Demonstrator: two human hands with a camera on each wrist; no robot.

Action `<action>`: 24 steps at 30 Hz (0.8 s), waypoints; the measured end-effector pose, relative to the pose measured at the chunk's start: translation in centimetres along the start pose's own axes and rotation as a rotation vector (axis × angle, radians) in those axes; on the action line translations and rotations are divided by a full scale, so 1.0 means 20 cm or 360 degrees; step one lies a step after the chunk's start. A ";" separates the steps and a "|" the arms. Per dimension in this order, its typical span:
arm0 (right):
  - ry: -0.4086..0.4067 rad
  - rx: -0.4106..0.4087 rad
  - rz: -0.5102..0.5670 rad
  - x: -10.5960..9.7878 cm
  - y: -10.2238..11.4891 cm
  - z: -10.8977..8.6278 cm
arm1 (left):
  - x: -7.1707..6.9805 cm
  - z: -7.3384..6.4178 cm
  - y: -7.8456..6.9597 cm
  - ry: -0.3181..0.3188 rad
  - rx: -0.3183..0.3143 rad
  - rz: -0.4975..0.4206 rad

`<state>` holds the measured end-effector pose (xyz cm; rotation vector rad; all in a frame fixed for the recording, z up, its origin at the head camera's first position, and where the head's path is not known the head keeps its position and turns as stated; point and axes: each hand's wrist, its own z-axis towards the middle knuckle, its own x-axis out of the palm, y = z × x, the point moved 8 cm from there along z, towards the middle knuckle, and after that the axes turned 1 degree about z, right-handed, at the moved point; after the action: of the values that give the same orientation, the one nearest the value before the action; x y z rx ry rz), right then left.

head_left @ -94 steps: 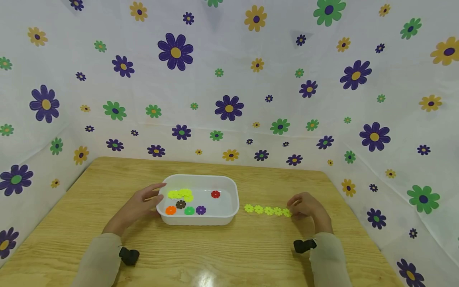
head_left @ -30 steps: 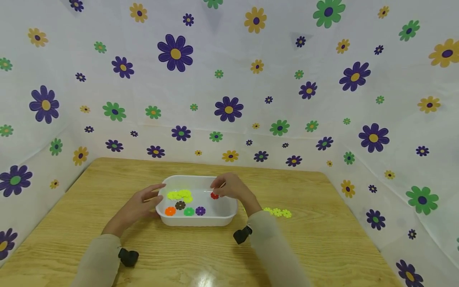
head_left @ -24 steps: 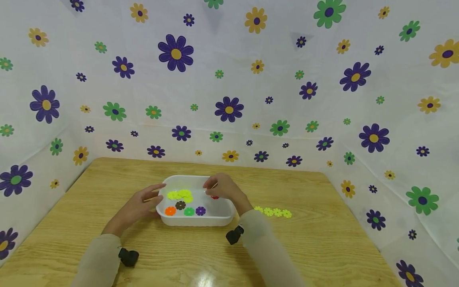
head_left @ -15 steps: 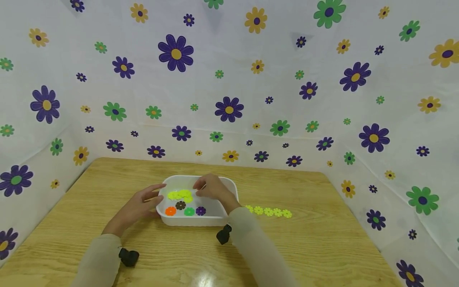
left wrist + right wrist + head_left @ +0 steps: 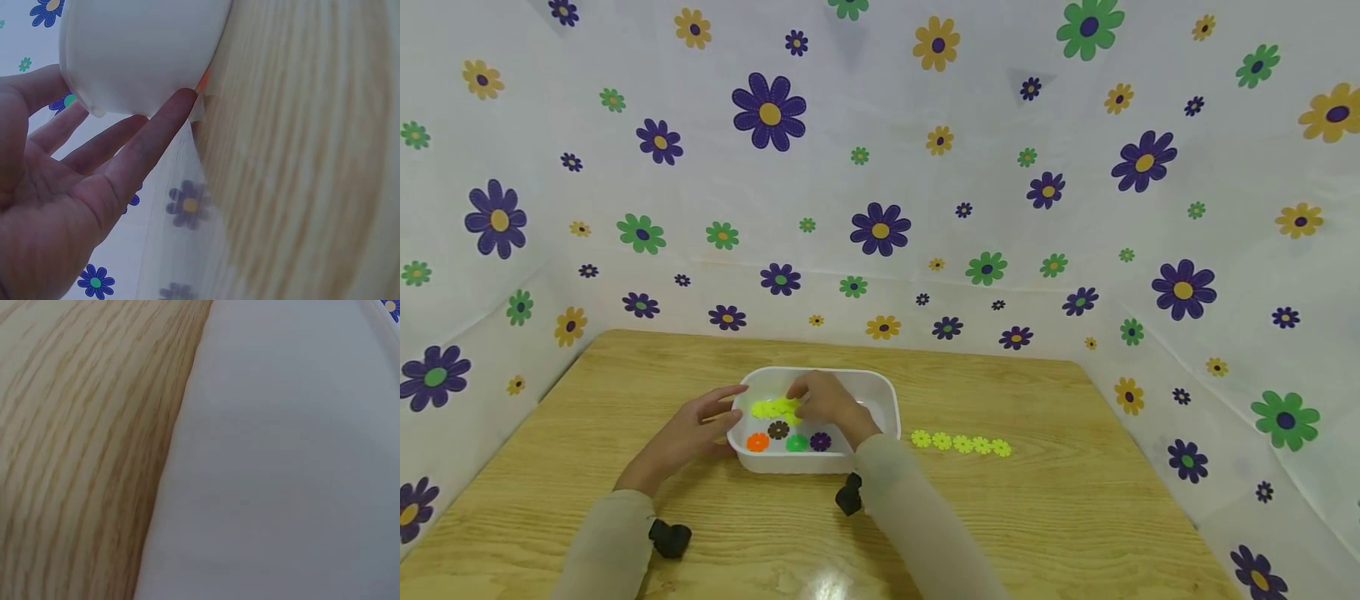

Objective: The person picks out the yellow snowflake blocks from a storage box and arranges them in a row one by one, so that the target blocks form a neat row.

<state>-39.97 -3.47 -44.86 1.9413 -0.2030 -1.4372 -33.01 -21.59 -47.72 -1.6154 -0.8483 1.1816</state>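
Note:
My left hand (image 5: 702, 423) rests its spread fingers (image 5: 153, 134) against the left end of the white plastic tray (image 5: 144, 50). My right hand (image 5: 827, 400) reaches down into the tray, thumb and forefinger apart at the right side of a small heap of yellow flower-shaped discs (image 5: 767, 408). In front of that heap lie a brown disc (image 5: 778, 430), an orange disc (image 5: 757, 442), a green disc (image 5: 797, 443) and a purple disc (image 5: 821, 442). In the right wrist view only the tray's outer wall (image 5: 269, 450) and wood show; the fingers are out of that view.
Right of the tray, a row of several yellow flower discs (image 5: 962, 444) lies on the wooden table (image 5: 1037, 525). White cloth with printed flowers (image 5: 1000, 167) stands around the table's back and sides.
My right hand has gone from the right end of the yellow row into the tray, then left past the red disc to the yellow heap. The red disc is now hidden. My left hand stays put.

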 end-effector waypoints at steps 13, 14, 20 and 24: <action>-0.0003 -0.0034 -0.0169 0.03 0.04 0.01 | 0.01 0.00 -0.01 0.0018 0.0017 -0.0026; -0.0001 -0.0037 -0.0183 0.03 0.04 0.02 | 0.01 0.00 -0.01 0.0018 0.0018 -0.0029; 0.0001 -0.0035 -0.0236 0.05 0.03 0.03 | 0.01 -0.01 -0.01 0.0015 0.0018 -0.0031; -0.0010 0.0000 -0.0229 0.04 0.03 0.02 | 0.00 0.00 -0.01 0.0009 0.0014 -0.0014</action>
<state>-39.89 -4.50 -45.27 1.9856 -0.0667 -1.5353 -32.90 -21.49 -47.51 -1.6057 -0.8450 1.1728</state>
